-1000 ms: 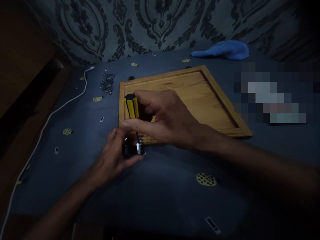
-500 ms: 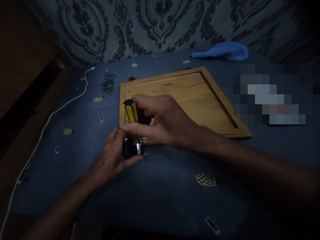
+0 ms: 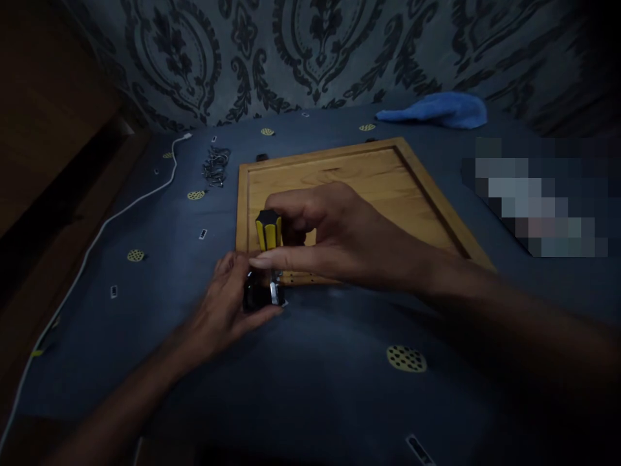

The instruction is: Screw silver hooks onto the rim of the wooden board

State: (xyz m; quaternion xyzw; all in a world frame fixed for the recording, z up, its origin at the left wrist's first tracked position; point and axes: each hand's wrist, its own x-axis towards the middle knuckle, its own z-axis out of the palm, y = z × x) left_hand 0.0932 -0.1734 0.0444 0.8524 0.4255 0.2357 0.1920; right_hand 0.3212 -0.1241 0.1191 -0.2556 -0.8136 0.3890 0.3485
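Observation:
My right hand (image 3: pixel 339 239) is closed around a yellow and black screwdriver (image 3: pixel 268 230), which stands almost upright with its tip down at the near left corner of a wooden panel (image 3: pixel 369 188). My left hand (image 3: pixel 226 310) pinches a small black and silver metal fitting (image 3: pixel 262 294) against that corner, right under the screwdriver's tip. The tip itself is hidden by my fingers. The panel lies flat on a dark blue patterned sheet (image 3: pixel 315 362).
A heap of small metal hooks or screws (image 3: pixel 216 165) lies left of the panel's far corner. A white cable (image 3: pixel 111 217) runs along the left side. A blue cloth (image 3: pixel 436 110) sits at the back right. A patterned wall stands behind; a blurred patch lies at right.
The screwdriver's handle has dropped lower and tilted more upright over the fitting. My view has shifted slightly, and both hands stay at the panel's corner.

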